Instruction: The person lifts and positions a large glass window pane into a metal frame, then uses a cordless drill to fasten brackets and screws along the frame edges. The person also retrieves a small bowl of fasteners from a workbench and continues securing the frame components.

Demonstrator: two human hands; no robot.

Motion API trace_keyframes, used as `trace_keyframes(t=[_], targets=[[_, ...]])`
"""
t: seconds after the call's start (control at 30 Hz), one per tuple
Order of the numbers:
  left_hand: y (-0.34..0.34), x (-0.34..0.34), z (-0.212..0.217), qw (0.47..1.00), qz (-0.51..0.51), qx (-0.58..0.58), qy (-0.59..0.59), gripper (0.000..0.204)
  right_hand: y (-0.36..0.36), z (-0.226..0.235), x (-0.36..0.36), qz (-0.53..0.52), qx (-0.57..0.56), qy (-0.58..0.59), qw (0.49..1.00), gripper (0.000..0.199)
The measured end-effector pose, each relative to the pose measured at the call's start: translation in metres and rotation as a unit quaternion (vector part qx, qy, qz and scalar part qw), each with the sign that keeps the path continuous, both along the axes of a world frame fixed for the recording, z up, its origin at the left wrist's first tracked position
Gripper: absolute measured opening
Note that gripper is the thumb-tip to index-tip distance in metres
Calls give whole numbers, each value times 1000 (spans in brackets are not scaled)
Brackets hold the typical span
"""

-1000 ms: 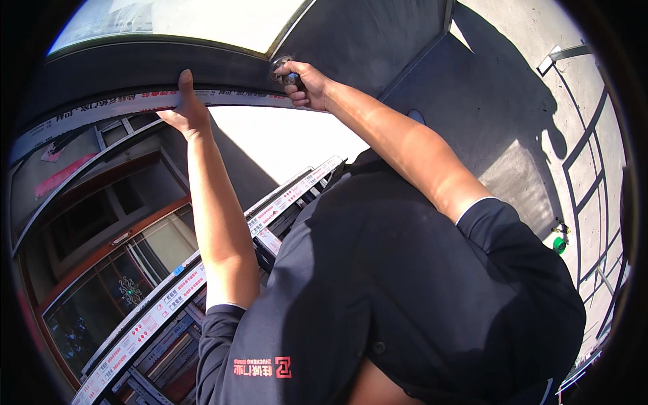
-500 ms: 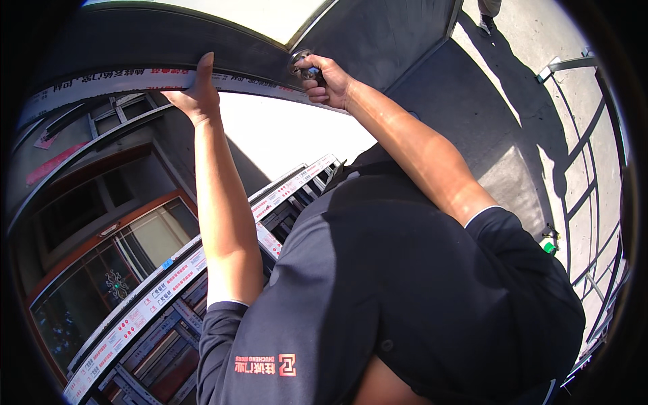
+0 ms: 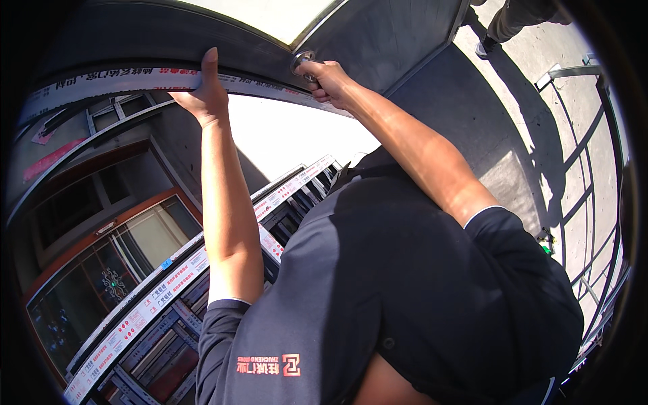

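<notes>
A dark door (image 3: 155, 42) with a pale pane (image 3: 263, 17) stretches across the top. White protective film with printing runs along its edge (image 3: 145, 79). My left hand (image 3: 206, 98) grips that edge, its thumb upright against the door's face and its other fingers hidden behind. To the right, my right hand (image 3: 329, 82) is closed around a round metal door knob (image 3: 304, 62), just below the pane's corner. The fingers cover most of the knob, leaving its shiny round base in sight.
Film-wrapped frames (image 3: 152, 297) are stacked at the lower left, near a brown-framed window (image 3: 128, 236). On the right, a metal frame (image 3: 574, 69) throws long shadows over the concrete floor. Another person's legs (image 3: 513, 27) show at the upper right.
My right hand has turned slightly on the knob, with more of the base showing. My left hand has shifted a little right. The other person has come further into view.
</notes>
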State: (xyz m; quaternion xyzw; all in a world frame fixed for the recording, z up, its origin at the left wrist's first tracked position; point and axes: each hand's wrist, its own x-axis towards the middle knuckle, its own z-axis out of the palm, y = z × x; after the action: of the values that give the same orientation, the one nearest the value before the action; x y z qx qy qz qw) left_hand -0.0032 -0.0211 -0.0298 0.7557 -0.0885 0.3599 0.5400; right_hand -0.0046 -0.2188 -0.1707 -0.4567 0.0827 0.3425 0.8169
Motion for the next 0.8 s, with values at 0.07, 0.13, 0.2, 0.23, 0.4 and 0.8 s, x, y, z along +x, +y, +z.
trace_keyframes(t=[0.07, 0.13, 0.2, 0.23, 0.4, 0.8], targets=[[-1, 2, 0, 1000, 2, 8, -11, 72, 1, 5, 1, -8, -194, -122, 973, 31], [-4, 3, -1, 999, -1, 10, -33, 61, -2, 10, 2, 13, -359, -261, 896, 36], [-6, 3, -2, 999, 2, 4, -39, 56, -4, 14, 1, 15, -454, -370, 811, 39], [-6, 3, -2, 999, 1, -1, -37, 57, -4, 16, 1, 28, -460, -376, 804, 40], [-6, 3, -3, 999, -7, -6, -44, 57, -4, 20, -1, 13, -497, -411, 764, 38], [2, 5, -8, 996, 15, 53, -64, 61, -8, 21, -3, 22, -486, -393, 780, 33]])
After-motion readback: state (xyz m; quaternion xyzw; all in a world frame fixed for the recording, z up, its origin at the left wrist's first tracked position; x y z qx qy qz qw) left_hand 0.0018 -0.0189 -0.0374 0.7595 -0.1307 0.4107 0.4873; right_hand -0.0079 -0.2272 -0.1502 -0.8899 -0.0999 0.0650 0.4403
